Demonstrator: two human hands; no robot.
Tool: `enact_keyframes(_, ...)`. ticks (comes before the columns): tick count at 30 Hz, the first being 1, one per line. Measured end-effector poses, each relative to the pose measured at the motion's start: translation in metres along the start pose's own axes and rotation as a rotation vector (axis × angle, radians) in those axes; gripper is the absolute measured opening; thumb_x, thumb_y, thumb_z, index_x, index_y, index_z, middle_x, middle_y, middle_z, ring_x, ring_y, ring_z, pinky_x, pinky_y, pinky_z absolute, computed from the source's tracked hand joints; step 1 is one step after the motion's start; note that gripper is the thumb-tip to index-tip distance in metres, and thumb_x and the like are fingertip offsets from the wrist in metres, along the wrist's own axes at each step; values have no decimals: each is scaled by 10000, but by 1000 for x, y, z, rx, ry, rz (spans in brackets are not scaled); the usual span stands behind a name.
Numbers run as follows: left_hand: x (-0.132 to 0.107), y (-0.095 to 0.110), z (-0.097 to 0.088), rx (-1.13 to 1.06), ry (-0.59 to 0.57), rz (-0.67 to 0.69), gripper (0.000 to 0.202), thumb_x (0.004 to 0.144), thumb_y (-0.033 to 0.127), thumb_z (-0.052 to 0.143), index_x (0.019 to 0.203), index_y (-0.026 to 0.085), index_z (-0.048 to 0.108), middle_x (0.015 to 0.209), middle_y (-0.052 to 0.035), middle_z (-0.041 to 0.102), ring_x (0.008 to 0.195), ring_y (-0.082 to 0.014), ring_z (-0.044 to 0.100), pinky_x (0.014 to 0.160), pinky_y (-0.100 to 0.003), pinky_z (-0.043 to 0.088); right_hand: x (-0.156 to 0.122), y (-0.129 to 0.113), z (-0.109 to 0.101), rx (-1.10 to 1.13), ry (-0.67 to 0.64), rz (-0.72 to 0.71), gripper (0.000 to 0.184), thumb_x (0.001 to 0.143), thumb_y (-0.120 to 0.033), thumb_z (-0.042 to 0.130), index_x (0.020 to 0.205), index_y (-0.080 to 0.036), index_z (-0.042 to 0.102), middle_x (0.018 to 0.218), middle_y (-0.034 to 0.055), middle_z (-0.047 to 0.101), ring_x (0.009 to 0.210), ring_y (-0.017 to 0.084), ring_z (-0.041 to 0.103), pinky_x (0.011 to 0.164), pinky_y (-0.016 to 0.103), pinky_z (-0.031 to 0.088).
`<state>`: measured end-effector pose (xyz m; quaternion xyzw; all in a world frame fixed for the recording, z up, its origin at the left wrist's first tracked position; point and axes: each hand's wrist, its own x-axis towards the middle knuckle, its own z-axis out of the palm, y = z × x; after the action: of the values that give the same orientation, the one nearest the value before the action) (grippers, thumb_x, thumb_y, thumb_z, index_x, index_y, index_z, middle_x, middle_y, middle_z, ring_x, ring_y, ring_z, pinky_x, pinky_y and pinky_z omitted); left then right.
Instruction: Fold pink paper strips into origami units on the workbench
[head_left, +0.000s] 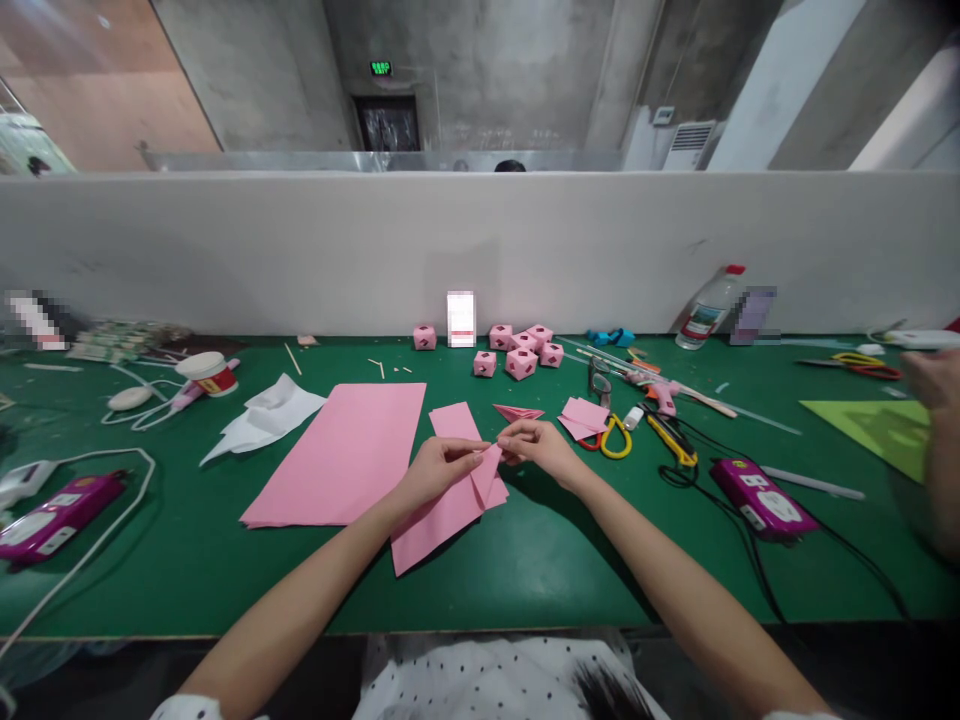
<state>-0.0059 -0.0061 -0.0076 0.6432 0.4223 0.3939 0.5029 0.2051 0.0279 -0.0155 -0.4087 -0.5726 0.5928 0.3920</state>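
Between my two hands is a small folded piece of pink paper (487, 478), pinched at its top corner. My left hand (442, 472) grips it from the left, thumb and fingers pressed together. My right hand (538, 447) pinches the same corner from the right. Under the left hand lie pink paper strips (420, 535), partly hidden by it. A large stack of pink paper (341, 455) is to their left. Just beyond my right hand rests a folded pink paper piece (519, 412), and small pink paper squares (583, 416) lie to the right of it.
Several pink paper cubes (521, 362) stand near the partition (337, 250). Scissors (616, 438), a yellow cutter (673, 440), a pink glue gun (661, 393) and a purple power strip (761, 498) lie rightward. White paper (266, 418) and a cup (208, 373) are left. Another person's hand (934, 400) appears far right.
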Motion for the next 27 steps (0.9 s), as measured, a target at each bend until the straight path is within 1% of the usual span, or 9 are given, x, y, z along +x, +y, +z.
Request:
enact_keyframes(6, 1, 2, -2, 68, -4, 4, 365, 794, 381, 651, 1078, 163, 723, 1119, -116, 703, 1035, -273, 645, 903, -370, 481, 2, 4, -5, 19, -32, 80, 361, 687, -453, 766, 865, -151, 680, 761, 77, 733, 750, 207, 718, 654, 285, 571)
enact_keyframes(8, 1, 2, -3, 83, 2, 6, 361, 790, 377, 653, 1069, 161, 727, 1107, -117, 708, 1023, -274, 649, 895, -369, 485, 2, 5, -5, 22, -43, 100, 342, 695, -454, 761, 837, -155, 674, 749, 74, 730, 752, 210, 720, 639, 279, 570)
enact_keyframes(11, 1, 1, -2, 85, 6, 12, 372, 791, 379, 650, 1077, 152, 724, 1105, -122, 708, 1018, -277, 648, 881, -366, 489, 2, 5, -4, 60, -27, 115, 316, 681, -427, 778, 796, -159, 656, 725, 63, 723, 737, 203, 718, 626, 267, 565)
enact_keyframes(14, 1, -1, -2, 107, 0, 15, 369, 802, 378, 636, 1086, 158, 720, 1106, -117, 708, 1002, -273, 650, 853, -355, 492, 2, 4, -2, 120, -20, 132, 313, 680, -422, 775, 771, -154, 642, 719, 74, 723, 718, 200, 717, 628, 268, 566)
enact_keyframes(18, 0, 0, -1, 127, 14, 24, 345, 811, 372, 626, 1078, 177, 724, 1104, -102, 711, 992, -264, 654, 849, -346, 491, 2, 3, 1, 112, -4, 116, 309, 701, -435, 749, 740, -154, 628, 695, 76, 719, 676, 179, 708, 612, 255, 561)
enact_keyframes(23, -1, 2, 0, 92, 26, 22, 347, 798, 368, 641, 1067, 166, 727, 1103, -106, 711, 989, -263, 654, 875, -359, 490, 2, 4, 6, 59, 50, 123, 328, 707, -465, 738, 725, -168, 599, 649, 52, 696, 648, 180, 703, 566, 254, 553)
enact_keyframes(27, 0, 2, 2, 56, 26, 16, 350, 791, 375, 651, 1055, 160, 731, 1110, -112, 708, 1008, -267, 651, 902, -373, 482, 3, 7, 7, -2, 53, 40, 358, 708, -502, 720, 723, -173, 582, 627, 32, 686, 627, 170, 693, 541, 240, 537)
